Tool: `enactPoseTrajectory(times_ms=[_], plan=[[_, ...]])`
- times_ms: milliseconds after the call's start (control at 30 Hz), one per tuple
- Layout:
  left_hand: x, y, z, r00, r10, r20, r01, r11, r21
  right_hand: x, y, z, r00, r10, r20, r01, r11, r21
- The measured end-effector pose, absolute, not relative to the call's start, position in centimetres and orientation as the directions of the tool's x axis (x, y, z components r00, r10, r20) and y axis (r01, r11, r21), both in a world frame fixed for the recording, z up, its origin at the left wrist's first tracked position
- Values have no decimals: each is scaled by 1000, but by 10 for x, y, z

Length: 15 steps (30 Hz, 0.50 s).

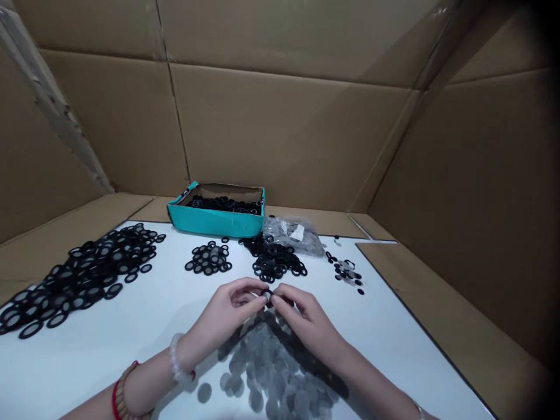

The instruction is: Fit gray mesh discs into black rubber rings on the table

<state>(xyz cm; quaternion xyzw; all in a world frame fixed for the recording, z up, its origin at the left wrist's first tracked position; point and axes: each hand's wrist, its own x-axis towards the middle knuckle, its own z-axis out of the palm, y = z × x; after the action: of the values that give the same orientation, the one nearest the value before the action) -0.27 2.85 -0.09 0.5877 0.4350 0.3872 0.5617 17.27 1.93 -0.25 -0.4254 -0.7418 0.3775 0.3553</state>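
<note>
My left hand (227,312) and my right hand (304,318) meet at the middle of the white table (131,326). Their fingertips pinch together on a small black ring with a grey mesh disc (267,296). Right below the hands lies a pile of grey mesh discs (271,373). A small heap of black rings (277,261) sits just beyond the fingers. Another small cluster of rings (209,258) lies to its left.
A large spread of black rings with mesh (83,274) covers the table's left. A teal box (219,219) holding black rings stands at the back, a clear plastic bag (293,233) beside it. A few loose rings (347,273) lie right. Cardboard walls surround the table.
</note>
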Motion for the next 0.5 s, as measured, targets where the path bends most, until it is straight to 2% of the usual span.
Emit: enactPoseTrajectory(times_ms=[100,300,500], plan=[[-3,29,-1,328,945,-21,69,-2,998,172,19,-2,-373,909,184,350,321,-880],[-4,22,7,376,906,196,222,-293,930,172,19,-5,-374,899,226,395,375,-838],[-1,20,0,347,931,114,154,-177,972,171,19,-7,-439,877,197,373,377,-848]])
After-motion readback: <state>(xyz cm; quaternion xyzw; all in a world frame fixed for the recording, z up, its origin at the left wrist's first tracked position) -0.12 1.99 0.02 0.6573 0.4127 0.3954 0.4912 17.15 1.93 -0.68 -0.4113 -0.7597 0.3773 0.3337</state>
